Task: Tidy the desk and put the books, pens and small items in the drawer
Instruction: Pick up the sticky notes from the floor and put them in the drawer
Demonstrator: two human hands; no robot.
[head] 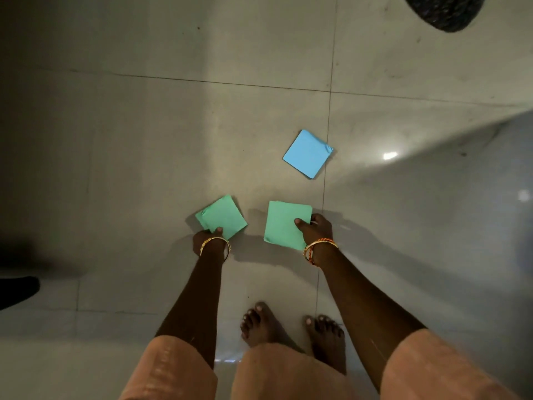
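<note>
I look straight down at a tiled floor. My left hand grips the near corner of a green stack of square paper notes, thumb on top. My right hand holds a second green stack of notes by its right edge, thumb pressed on its face and fingers curled under. A blue stack of notes lies alone on the floor further ahead, touched by neither hand. Whether the green stacks still rest on the floor I cannot tell.
My two bare feet stand just behind the hands. A dark round mat sits at the top right corner. A dark object juts in at the left edge. No desk or drawer is in view.
</note>
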